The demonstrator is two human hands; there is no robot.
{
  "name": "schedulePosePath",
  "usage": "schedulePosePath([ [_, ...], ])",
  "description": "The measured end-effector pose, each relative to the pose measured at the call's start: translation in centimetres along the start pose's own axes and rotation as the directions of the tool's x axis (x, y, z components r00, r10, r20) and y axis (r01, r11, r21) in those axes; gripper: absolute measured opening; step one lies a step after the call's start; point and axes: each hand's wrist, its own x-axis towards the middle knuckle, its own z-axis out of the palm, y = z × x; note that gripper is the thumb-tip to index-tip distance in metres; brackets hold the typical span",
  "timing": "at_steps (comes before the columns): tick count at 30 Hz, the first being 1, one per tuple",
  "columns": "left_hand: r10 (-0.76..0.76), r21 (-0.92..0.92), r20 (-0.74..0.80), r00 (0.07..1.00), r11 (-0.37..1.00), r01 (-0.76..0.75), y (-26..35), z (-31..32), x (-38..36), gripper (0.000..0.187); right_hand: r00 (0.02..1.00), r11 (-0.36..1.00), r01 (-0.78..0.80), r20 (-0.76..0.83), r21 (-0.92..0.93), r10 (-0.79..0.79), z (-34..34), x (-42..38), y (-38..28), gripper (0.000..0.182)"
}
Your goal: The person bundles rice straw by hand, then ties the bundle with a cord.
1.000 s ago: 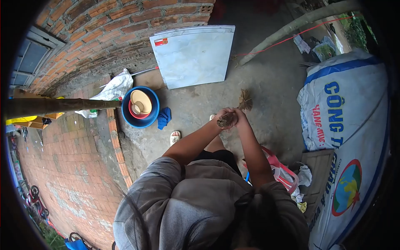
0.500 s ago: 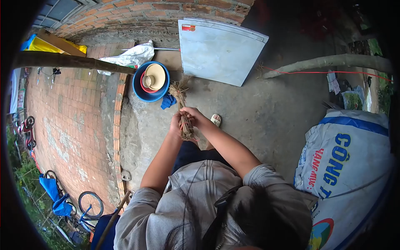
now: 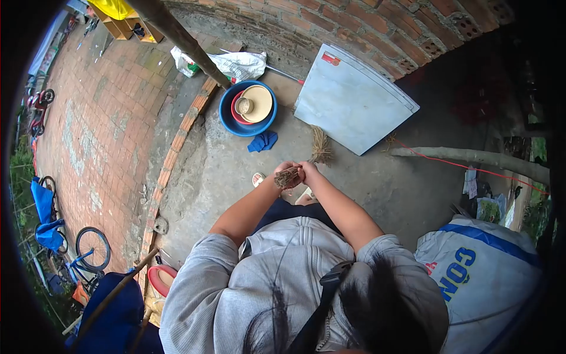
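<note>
A bundle of dry stalks (image 3: 288,177), like a straw hand broom, points with its cut end back toward my body. My left hand (image 3: 283,170) is wrapped round it near that end. Beside it, touching, my right hand (image 3: 308,171) also grips the bundle. Beyond the hands, the frayed straw head (image 3: 321,146) hangs over the concrete floor, near the lower left corner of a pale flat panel (image 3: 356,100). Parts of the fingers are hidden by the stalks and by each other.
A blue basin (image 3: 224,112) holds a red bowl and a cream one, with a blue cloth (image 3: 263,141) beside it. A bamboo pole (image 3: 177,38) slants down to the basin. A big white sack (image 3: 489,277) stands at right, a branch (image 3: 471,156) above it.
The view has turned, so the basin and panel appear further right. The bundle has swung: its straw head now points to the upper right. Both hands keep hold of it.
</note>
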Motion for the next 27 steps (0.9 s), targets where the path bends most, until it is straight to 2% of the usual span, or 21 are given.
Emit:
schedulePosePath([
  [1,0.046,0.061,0.023,0.999,0.997,-0.048,1.8,-0.3,-0.8,0.012,0.996,0.998,-0.057,0.072,-0.042,0.060,1.5,0.7,-0.1,0.010],
  [2,-0.015,-0.016,0.048,0.999,1.000,0.016,3.4,0.3,-2.4,0.013,0.995,0.996,-0.056,0.075,-0.073,0.061,3.3,1.6,-0.2,0.010],
  [4,0.046,0.031,0.094,0.995,0.998,-0.049,5.7,2.2,-5.6,0.012,0.984,0.989,0.036,0.178,-0.141,-0.010,6.3,3.7,0.0,0.016],
  [6,0.083,0.071,0.098,0.992,0.993,-0.090,7.8,2.7,-6.9,0.014,0.965,0.994,0.067,0.259,-0.088,-0.042,8.1,6.7,0.0,0.020],
  [8,0.298,0.331,0.065,0.952,0.894,-0.302,8.2,4.2,-7.0,0.015,0.939,0.992,0.096,0.339,-0.084,-0.062,10.5,4.0,-1.1,0.012],
  [9,0.384,0.463,-0.033,0.923,0.824,-0.327,9.0,4.1,-5.6,0.016,0.963,0.981,0.089,0.267,-0.173,-0.040,12.3,0.4,-2.2,0.016],
  [10,0.417,0.456,-0.017,0.909,0.812,-0.364,8.9,4.7,-5.2,0.016,0.942,0.975,0.101,0.333,-0.197,-0.030,12.2,-0.3,-3.4,0.019],
  [12,0.414,0.346,0.069,0.908,0.844,-0.411,8.8,5.7,-4.4,0.015,0.951,0.972,0.104,0.308,-0.211,-0.035,12.5,-1.2,-5.5,0.019],
  [15,0.421,0.297,0.074,0.904,0.856,-0.423,8.5,8.1,-2.3,0.013,0.950,0.942,0.095,0.311,-0.321,0.010,11.1,0.5,-9.2,0.018],
  [18,0.529,0.159,0.099,0.843,0.827,-0.538,6.1,13.7,-2.6,0.012,0.964,0.863,0.076,0.256,-0.499,0.064,13.8,-6.4,-14.0,0.019],
  [19,0.554,0.082,0.033,0.832,0.828,-0.555,5.2,15.6,-2.4,0.013,0.947,0.835,0.037,0.285,-0.549,0.145,14.4,-8.0,-15.7,0.020],
  [20,0.607,0.000,-0.072,0.791,0.793,-0.609,4.3,17.3,-2.1,0.016,0.857,0.805,-0.048,0.390,-0.591,0.337,14.5,-9.4,-18.1,0.021],
  [21,0.610,-0.045,-0.089,0.788,0.787,-0.615,2.9,19.4,-2.2,0.017,0.740,0.760,-0.113,0.456,-0.640,0.494,14.5,-10.3,-20.2,0.021],
  [22,0.611,-0.088,-0.105,0.785,0.780,-0.619,1.0,21.5,-2.8,0.018,0.669,0.694,-0.122,0.458,-0.710,0.586,14.1,-10.3,-21.6,0.022],
  [23,0.582,-0.124,-0.068,0.810,0.801,-0.586,-1.1,23.6,-3.6,0.022,0.798,0.533,-0.010,0.314,-0.846,0.514,13.9,-9.8,-21.7,0.022],
  [24,0.598,-0.229,-0.127,0.792,0.759,-0.610,-0.6,22.4,-1.4,0.024,0.735,0.496,-0.148,0.240,-0.856,0.634,12.2,-5.2,-21.5,0.021],
  [26,0.609,-0.205,-0.200,0.767,0.740,-0.641,1.0,18.7,3.5,0.031,0.757,0.378,-0.065,0.200,-0.924,0.621,10.5,-4.6,-22.3,0.020],
  [27,0.634,-0.181,-0.256,0.730,0.710,-0.681,0.3,19.4,4.3,0.028,0.750,0.357,-0.072,0.185,-0.931,0.635,9.4,-2.8,-22.7,0.020],
])
